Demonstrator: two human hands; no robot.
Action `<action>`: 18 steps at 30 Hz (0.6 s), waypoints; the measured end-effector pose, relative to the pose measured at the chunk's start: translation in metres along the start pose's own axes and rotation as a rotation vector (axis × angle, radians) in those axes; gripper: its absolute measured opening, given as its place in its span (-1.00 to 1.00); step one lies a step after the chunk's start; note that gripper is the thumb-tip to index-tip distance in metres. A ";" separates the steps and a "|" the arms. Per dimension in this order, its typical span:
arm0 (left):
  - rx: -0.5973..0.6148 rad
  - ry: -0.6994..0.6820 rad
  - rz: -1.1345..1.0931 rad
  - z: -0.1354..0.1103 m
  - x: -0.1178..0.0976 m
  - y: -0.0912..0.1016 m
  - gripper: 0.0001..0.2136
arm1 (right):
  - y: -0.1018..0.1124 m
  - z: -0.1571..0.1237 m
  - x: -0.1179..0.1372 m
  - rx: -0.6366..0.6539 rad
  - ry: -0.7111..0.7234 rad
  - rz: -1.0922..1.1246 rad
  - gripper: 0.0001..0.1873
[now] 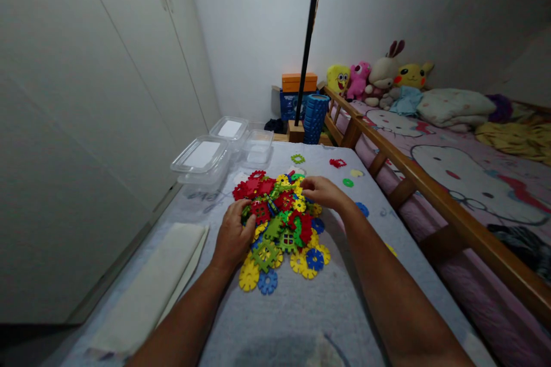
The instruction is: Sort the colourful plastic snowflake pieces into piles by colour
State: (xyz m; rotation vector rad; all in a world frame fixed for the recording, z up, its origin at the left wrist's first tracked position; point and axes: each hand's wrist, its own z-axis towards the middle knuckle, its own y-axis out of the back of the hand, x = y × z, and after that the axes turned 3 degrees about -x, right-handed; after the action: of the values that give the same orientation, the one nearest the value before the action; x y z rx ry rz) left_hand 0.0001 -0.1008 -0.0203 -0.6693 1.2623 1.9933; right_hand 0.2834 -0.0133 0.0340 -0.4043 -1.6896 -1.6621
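The pieces (275, 229) lie in a pile on the cloth (301, 315), between both hands. The left hand (235, 231) is half open, thumb apart, touching the pile's left side. The right hand (322, 191) curls its fingers at the right edge; whether they grip something, I cannot tell.

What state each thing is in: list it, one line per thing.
Left hand: fingers and thumb parted, against the pile
Right hand: fingers curled at the pile's far right; grip unclear
Plastic pieces: heaped, colours mixed
Green ring piece: loose, apart from the pile
Front clear container: upright, seemingly lidded
White cloth: folded
Blue roller: standing upright
Cabinet doors: shut
Yellow cloth: crumpled
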 end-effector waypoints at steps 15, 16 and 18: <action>0.145 0.082 0.143 0.015 0.000 -0.006 -0.43 | -0.038 -0.013 0.017 -0.107 -0.104 0.322 -0.79; 0.149 0.107 0.166 0.021 -0.001 -0.004 -0.41 | -0.036 -0.013 0.016 -0.124 -0.114 0.387 -0.80; 0.123 0.148 0.183 0.037 -0.006 0.001 -0.44 | -0.032 -0.012 0.014 -0.158 -0.147 0.501 -0.79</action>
State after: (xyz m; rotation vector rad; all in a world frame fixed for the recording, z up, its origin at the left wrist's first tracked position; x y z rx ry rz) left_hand 0.0005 -0.0692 -0.0009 -0.6719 1.5707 2.0213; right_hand 0.2555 -0.0327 0.0188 -0.9611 -1.4071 -1.4151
